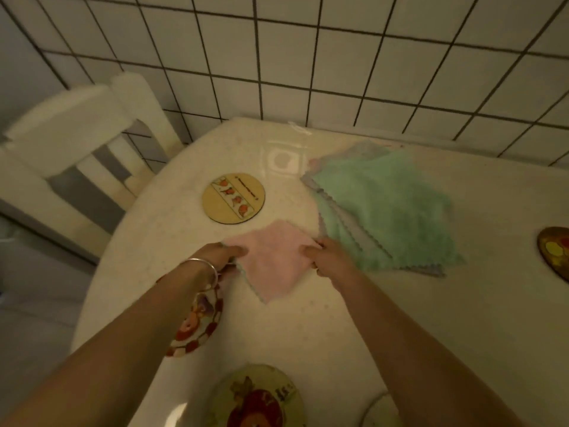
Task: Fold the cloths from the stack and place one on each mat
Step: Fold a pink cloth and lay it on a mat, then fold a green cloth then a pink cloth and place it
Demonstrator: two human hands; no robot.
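A folded pink cloth (272, 260) lies on the white table (400, 318) in front of me. My left hand (220, 257) pinches its left edge, and my right hand (326, 257) pinches its right edge. The stack of cloths (381, 204), green on top with grey and pink below, sits just to the right of the pink one. Round mats lie around: a tan one with birds (233, 197) beyond the cloth, a red-checked one (197, 328) partly under my left forearm, one with a red picture (255, 399) at the near edge, and a dark one (554, 251) at far right.
The table stands against a white tiled wall (308, 57). A white chair (77, 149) stands at the table's left end. A pale round rim (374, 408) shows at the bottom edge beside my right forearm.
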